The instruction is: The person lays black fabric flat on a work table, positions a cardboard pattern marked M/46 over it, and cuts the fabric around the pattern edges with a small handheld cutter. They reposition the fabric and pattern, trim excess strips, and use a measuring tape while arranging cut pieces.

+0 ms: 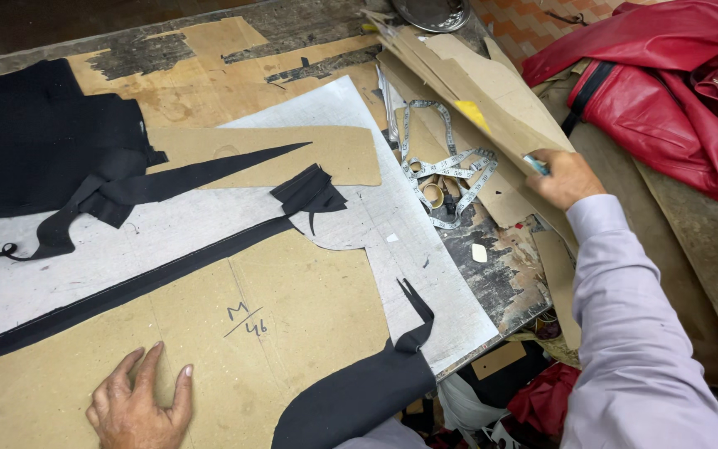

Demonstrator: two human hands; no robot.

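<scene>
While pressing the left hand (pixel 137 407) flat, fingers spread and gripping nothing, on the large cardboard pattern (pixel 292 316), reaches out with the right hand (pixel 565 176) to the far side of the worktable (pixel 500 283). Closes those fingers around a small blue thing (pixel 537 165), only the tip showing past the knuckles, so cannot tell what kind of tool it is. Holds it right against the lower edge of a leaning stack of cardboard pieces (pixel 475 91), with a coiled tape measure (pixel 446 166) just to the inner side of the grip. Keeps the flat palm near the pattern's closest edge; finds a long black strip (pixel 126 287) lying along the pattern's far edge beyond the fingertips, and a curved piece of black fabric (pixel 351 399) off to the thumb side, partly over a grey-white sheet (pixel 409 233). Shows a second, narrower cardboard pattern (pixel 334 154) and a heap of dark cloth (pixel 35 141) further beyond that hand. Shows a red jacket (pixel 666 91) well past the right wrist, and a metal dish (pixel 434 12) beyond the stack. Looks, as a judgement, like a pause between steadying the pattern and taking up a tool from the clutter. Calls, for any further work on the pattern, for an unmoved left palm and a clean draw of the blue thing clear of stack and tape.
</scene>
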